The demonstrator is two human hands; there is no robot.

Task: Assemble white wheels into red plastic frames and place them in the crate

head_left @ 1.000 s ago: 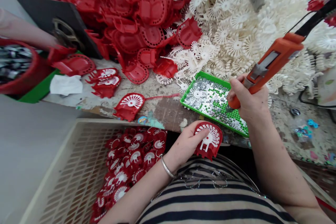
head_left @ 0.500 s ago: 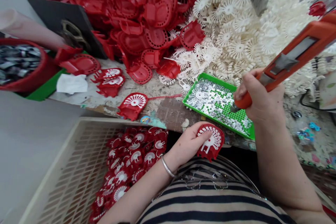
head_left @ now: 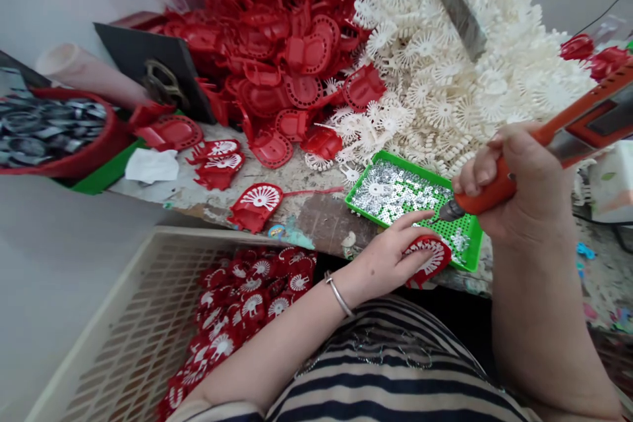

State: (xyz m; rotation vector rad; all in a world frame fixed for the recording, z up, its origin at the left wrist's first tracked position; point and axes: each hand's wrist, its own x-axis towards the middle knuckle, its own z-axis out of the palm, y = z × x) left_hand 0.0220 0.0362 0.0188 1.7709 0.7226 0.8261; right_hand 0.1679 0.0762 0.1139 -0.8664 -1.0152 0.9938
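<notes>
1. The left hand (head_left: 380, 264) has its thumb and fingers (head_left: 414, 219) closed on a red piece with a white fan-shaped insert (head_left: 429, 258). Its forefinger reaches forward, close to the metal tip (head_left: 452, 210) of an orange power driver (head_left: 583, 125); whether they touch, I cannot tell.
2. The right hand (head_left: 529, 178) is wrapped firmly around the driver, which slants with its tip down and to the left, over a green tray (head_left: 473, 254).
3. The held red piece is at the tray's near edge, tilted, partly covered by the left hand. Small silver pieces (head_left: 393, 194) are spread in the tray, leaving parts of its perforated bottom bare.
4. Left of the tray, on the worktop (head_left: 321, 214), lies another red piece with a white fan (head_left: 257, 206); two more sit farther left, beside a scrap of white paper (head_left: 151, 166).
5. Behind the tray rise a white heap of fan parts (head_left: 440, 79) and, to its left, a heap of red parts (head_left: 277, 46).
6. Below the worktop, a pale slatted crate (head_left: 119, 303) holds many red-and-white pieces (head_left: 250, 306).
</notes>
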